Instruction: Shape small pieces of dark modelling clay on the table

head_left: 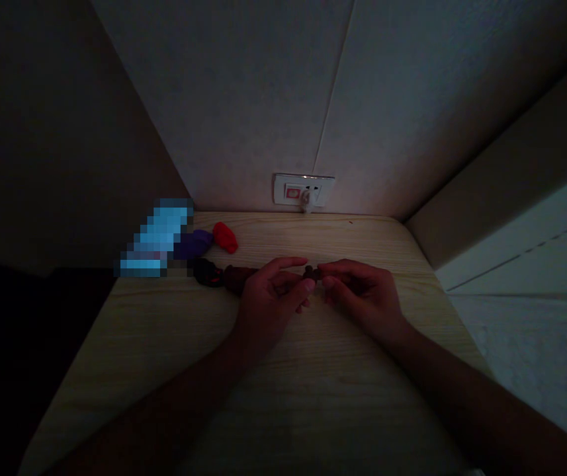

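Observation:
Between my two hands is a small dark brown piece of modelling clay (311, 272) with a knobbly shape. My left hand (276, 291) pinches it from the left with thumb and fingers. From the right, the thumb and forefinger of my right hand (362, 291) close on its other end. Beyond my left hand lies a larger brown lump (236, 279), partly hidden by that hand. Beside it sits a black lump (207, 272). A purple lump (194, 244) and a red lump (225, 237) lie farther back. The dim light hides fine detail.
A pale wood-grain table (303, 370) stands against the wall. A bright pixelated rectangle (157, 238) is at its back left edge. Low on the wall, a socket plate (283, 190) holds a plug (305, 199). A light-coloured panel (521, 225) stands at the right.

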Demonstrator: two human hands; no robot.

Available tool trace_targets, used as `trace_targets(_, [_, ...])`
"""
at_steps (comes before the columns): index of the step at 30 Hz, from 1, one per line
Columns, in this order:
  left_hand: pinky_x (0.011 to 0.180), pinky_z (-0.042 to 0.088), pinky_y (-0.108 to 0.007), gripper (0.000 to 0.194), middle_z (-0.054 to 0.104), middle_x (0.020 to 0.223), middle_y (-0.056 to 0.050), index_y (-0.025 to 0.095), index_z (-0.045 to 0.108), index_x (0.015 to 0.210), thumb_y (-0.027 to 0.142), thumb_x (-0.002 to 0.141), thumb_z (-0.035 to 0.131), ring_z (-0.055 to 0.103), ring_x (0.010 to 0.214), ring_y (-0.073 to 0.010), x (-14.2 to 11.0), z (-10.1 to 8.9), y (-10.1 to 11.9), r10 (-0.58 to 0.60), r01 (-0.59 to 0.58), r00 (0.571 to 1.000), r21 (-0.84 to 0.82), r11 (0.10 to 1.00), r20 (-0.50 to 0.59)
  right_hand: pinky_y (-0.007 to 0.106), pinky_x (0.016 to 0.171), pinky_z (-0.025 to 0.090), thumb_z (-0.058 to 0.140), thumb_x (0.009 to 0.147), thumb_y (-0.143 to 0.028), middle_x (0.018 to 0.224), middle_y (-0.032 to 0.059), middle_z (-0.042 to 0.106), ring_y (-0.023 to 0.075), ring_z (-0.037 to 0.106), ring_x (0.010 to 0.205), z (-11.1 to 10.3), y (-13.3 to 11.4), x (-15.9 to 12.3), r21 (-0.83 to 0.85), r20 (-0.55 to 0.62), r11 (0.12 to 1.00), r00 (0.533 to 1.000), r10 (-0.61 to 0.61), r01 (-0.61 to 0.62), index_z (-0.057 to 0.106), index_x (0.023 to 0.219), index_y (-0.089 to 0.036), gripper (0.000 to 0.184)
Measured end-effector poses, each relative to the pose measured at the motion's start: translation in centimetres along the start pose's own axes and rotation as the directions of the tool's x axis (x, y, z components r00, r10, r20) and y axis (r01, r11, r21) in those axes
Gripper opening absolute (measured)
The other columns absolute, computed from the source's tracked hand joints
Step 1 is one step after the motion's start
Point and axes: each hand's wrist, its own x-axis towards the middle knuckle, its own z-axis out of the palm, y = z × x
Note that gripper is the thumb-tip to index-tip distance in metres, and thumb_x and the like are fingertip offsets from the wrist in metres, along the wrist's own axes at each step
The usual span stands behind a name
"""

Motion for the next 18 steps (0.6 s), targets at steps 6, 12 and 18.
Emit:
trace_targets(6, [0.051, 0.051, -0.019, 0.036, 0.074, 0.076, 0.001, 0.017, 0.072, 0.111, 0.023, 0.078, 0.083, 0.064, 0.058, -0.0092, 0.11, -0.13, -0.43, 0.002, -0.003, 1.000, 0.023, 1.000, 0.030, 0.022, 0.054, 0.054, 0.080, 0.086, -0.026, 0.075, 0.0012, 0.075, 0.0116, 0.067, 0.058, 0.02, -0.04, 0.23, -0.025, 0.004, 1.000, 1.000, -0.001, 0.001, 0.082, 0.105, -0.026, 0.019])
trace_targets(12, [0.050, 0.051, -0.019, 0.033, 0.075, 0.078, 0.000, 0.017, 0.074, 0.107, 0.023, 0.077, 0.084, 0.064, 0.059, -0.0094, 0.12, -0.19, -0.64, -0.006, 0.006, 1.000, 0.029, 1.000, 0.018, 0.024, 0.055, 0.055, 0.079, 0.087, -0.027, 0.084, 0.0039, 0.075, 0.0119, 0.067, 0.061, 0.02, -0.33, 0.29, -0.072, 0.032, 0.997, 0.999, -0.031, 0.034, 0.083, 0.098, -0.024, 0.012])
trace_targets(18, [0.051, 0.052, -0.020, 0.029, 0.074, 0.079, 0.000, 0.017, 0.074, 0.104, 0.023, 0.077, 0.083, 0.065, 0.060, -0.0106, 0.02, -0.21, -0.77, 0.005, -0.005, 1.000, 0.021, 1.000, 0.029, 0.024, 0.052, 0.053, 0.079, 0.087, -0.028, 0.083, 0.0039, 0.072, 0.0120, 0.065, 0.060, -0.04, -0.26, 0.45, -0.061, 0.044, 0.996, 0.997, -0.060, 0.062, 0.084, 0.092, -0.024, 0.007])
